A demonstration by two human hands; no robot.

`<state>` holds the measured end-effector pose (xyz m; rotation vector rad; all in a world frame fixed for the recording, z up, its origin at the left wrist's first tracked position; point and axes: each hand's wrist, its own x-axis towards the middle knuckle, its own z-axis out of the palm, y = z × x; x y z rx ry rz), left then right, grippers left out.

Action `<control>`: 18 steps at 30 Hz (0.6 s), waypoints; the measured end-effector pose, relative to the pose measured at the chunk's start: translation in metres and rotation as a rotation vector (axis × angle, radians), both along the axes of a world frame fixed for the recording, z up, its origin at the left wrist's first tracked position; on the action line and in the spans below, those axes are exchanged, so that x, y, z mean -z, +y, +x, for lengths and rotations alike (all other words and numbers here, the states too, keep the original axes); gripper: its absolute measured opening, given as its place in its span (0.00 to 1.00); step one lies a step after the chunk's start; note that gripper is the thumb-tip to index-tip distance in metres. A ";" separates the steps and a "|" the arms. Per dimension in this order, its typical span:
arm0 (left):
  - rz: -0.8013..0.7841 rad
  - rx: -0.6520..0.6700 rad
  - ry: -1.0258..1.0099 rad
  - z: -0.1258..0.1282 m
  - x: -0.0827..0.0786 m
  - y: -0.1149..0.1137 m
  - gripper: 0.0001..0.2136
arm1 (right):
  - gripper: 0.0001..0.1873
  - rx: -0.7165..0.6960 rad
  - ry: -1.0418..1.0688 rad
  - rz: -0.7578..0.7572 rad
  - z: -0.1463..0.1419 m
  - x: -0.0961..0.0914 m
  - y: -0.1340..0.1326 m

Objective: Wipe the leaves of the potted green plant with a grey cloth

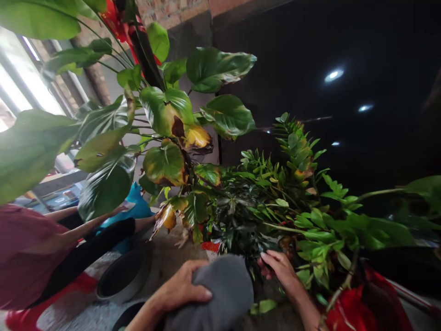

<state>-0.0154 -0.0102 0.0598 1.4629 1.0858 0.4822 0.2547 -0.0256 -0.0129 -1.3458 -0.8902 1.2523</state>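
My left hand (pixel 184 285) lies on a dark grey rounded shape (pixel 225 287) that looks like my clothed knee. Its thumb and fingers are apart, and it holds nothing visible. Low among the plants, my right hand (pixel 279 269) has its thumb and fingertips drawn together beside dark green leaves (pixel 237 234); whatever is between them cannot be made out. Just right of that hand grow bright green, fleshy-leaved stems (pixel 313 234). A loose green leaf (pixel 263 306) lies below, between the knee and my right forearm.
A tall plant with broad, partly browned leaves (pixel 165 165) rises ahead. At left sits another person (pixel 37 257), near a dark tub (pixel 120 276) and a blue object (pixel 138 202). Red material (pixel 351 308) is at lower right. A glossy black wall (pixel 292 59) stands behind.
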 end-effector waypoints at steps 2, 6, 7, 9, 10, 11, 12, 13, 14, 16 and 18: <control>0.038 -0.160 -0.228 -0.010 -0.023 0.011 0.21 | 0.23 0.014 0.000 0.002 -0.001 -0.002 0.000; 0.113 -0.560 -0.492 -0.004 -0.040 0.040 0.19 | 0.24 0.050 0.033 0.001 -0.007 -0.008 0.000; 0.096 -0.611 -0.486 0.002 -0.033 0.042 0.18 | 0.24 0.053 0.040 0.001 -0.008 -0.009 0.001; 0.022 -0.593 -0.401 0.012 -0.008 0.037 0.16 | 0.24 0.052 0.045 0.003 -0.010 -0.010 0.001; -0.028 -0.517 -0.338 0.015 0.006 0.030 0.15 | 0.24 0.050 0.042 0.006 -0.011 -0.009 0.001; -0.047 -0.421 -0.294 0.015 0.020 0.022 0.14 | 0.25 0.049 0.039 0.012 -0.010 -0.008 0.001; -0.073 -0.327 -0.264 0.012 0.030 0.013 0.13 | 0.25 0.046 0.035 0.014 -0.010 -0.007 0.000; -0.110 -0.252 -0.258 0.008 0.036 0.005 0.13 | 0.25 0.043 0.031 0.012 -0.008 -0.005 0.000; -0.139 -0.215 -0.279 0.002 0.037 0.000 0.13 | 0.25 0.042 0.032 0.004 -0.007 -0.004 0.000; -0.176 -0.268 -0.371 -0.011 0.025 -0.001 0.11 | 0.25 0.046 0.052 -0.012 -0.005 -0.003 0.000; -0.160 -0.454 -0.489 -0.019 0.000 0.011 0.08 | 0.25 0.052 0.072 -0.007 -0.004 -0.003 0.000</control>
